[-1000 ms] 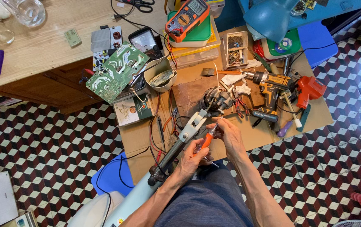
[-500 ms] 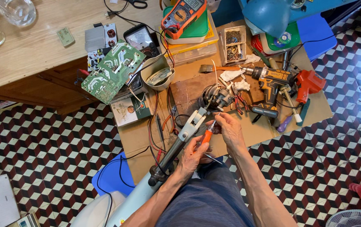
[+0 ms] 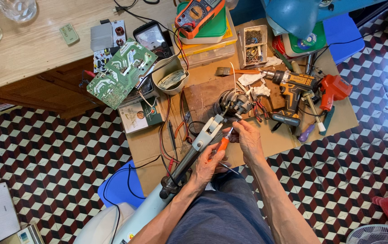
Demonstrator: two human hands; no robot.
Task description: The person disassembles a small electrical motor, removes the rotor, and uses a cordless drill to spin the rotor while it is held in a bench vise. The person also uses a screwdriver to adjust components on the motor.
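- 2 hands, both low at centre: left hand (image 3: 208,163) curled shut around an orange-handled screwdriver (image 3: 222,144), blade end toward the white joint of the fan pole (image 3: 193,151).
- Right hand (image 3: 249,138) half closed, fingertips pinched at the screwdriver's tip beside the pole's top; whether anything small is pinched there, cannot tell.
- 1 fan pole, slanting from the pale base at bottom left up to 1 dark fan motor (image 3: 232,103) with loose wires, resting on the cardboard sheet (image 3: 288,135).
- 1 cordless drill (image 3: 293,86), teal and black, lying just right of the motor; 1 red tool (image 3: 334,90) further right.
- 1 green circuit board (image 3: 120,73) tilted at the wooden desk's edge, 1 smaller board behind it.
- 1 orange multimeter (image 3: 198,12) on top of a green-lidded box, upper centre.
- 1 small open box of screws (image 3: 254,45), rectangular, right of the multimeter.
- 1 flat green package (image 3: 140,115) with a round picture, under the circuit board.
- 1 small pale green rectangular label-like card (image 3: 69,34) on the desk.
- 1 grey tub (image 3: 170,77) beside the circuit board.
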